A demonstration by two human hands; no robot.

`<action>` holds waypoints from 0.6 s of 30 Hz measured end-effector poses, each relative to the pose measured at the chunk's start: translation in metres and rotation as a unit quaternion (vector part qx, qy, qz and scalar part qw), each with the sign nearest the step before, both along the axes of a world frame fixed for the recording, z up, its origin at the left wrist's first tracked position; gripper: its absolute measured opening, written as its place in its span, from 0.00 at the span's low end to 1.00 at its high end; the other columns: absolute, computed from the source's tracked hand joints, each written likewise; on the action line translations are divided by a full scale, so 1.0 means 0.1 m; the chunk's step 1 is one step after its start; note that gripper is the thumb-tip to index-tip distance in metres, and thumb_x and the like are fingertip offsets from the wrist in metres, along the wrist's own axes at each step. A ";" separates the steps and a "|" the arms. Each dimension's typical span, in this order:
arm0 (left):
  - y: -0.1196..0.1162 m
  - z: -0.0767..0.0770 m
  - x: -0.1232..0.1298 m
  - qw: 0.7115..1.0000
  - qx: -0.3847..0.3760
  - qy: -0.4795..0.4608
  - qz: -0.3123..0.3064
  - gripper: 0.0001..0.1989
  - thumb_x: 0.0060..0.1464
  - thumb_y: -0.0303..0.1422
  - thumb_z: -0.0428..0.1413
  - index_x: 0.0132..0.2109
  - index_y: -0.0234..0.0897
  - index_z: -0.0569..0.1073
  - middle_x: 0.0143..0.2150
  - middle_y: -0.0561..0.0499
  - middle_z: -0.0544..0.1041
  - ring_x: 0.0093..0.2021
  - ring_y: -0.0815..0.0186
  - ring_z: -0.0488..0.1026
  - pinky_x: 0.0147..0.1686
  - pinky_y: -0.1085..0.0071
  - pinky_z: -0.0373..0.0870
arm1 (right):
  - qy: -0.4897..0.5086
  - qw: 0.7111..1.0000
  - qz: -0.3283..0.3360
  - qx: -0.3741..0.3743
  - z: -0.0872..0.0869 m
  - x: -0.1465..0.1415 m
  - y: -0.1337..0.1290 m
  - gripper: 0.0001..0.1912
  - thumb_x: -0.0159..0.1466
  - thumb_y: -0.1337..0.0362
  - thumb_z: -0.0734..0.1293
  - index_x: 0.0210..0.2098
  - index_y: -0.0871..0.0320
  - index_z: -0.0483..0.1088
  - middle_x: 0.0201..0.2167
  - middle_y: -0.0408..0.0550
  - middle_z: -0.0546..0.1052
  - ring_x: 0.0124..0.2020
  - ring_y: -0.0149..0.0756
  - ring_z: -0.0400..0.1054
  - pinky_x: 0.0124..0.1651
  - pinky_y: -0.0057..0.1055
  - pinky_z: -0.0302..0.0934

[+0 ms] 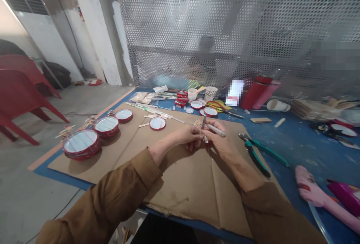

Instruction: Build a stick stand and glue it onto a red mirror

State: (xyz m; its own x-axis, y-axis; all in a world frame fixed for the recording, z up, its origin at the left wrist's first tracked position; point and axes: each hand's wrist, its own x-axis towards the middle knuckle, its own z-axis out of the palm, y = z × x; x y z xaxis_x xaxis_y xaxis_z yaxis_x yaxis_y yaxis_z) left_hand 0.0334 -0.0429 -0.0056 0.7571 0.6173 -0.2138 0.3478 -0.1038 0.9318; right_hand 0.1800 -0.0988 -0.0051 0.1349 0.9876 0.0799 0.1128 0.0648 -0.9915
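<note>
My left hand (192, 136) is closed over the cardboard sheet (180, 178), its fingertips meeting my right hand at a small piece I cannot make out. Fingers curled, my right hand (218, 134) grips a slim grey pen-like tool (216, 130) that points to the right. A narrow strip (203, 122) stands up between the hands, and a small patterned piece (198, 123) shows just behind them. To the left of the hands lies a white disc with a red rim (157, 123), beside several thin wooden sticks (144, 125).
Red-rimmed round tins with sticks and strings (81, 142) line the left edge. Green-handled pliers (254, 154) and a pink glue gun (312, 189) lie at right. Behind are yellow-handled scissors (221, 106), paper cups (210, 93), a phone (235, 92) and a red bottle (255, 91).
</note>
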 end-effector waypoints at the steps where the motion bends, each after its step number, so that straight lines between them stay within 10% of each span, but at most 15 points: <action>1: 0.00 0.00 0.00 1.000 -0.011 -0.007 0.004 0.10 0.60 0.32 0.49 0.31 0.33 0.67 0.22 0.55 0.72 0.15 0.74 0.68 0.17 0.79 0.62 | -0.013 1.000 0.002 0.001 0.00 0.00 -0.01 0.22 0.51 0.54 0.72 0.42 0.55 0.69 0.28 0.42 0.75 0.22 0.31 0.68 0.18 0.24 0.60; 18: -0.04 0.03 -0.01 1.000 -0.026 0.015 0.004 0.07 0.59 0.31 0.50 0.33 0.33 0.66 0.21 0.56 0.72 0.16 0.74 0.70 0.18 0.80 0.64 | 0.010 0.985 -0.150 0.084 0.21 0.01 -0.12 0.17 0.57 0.48 0.65 0.32 0.57 0.69 0.18 0.38 0.67 0.14 0.25 0.58 0.14 0.22 0.53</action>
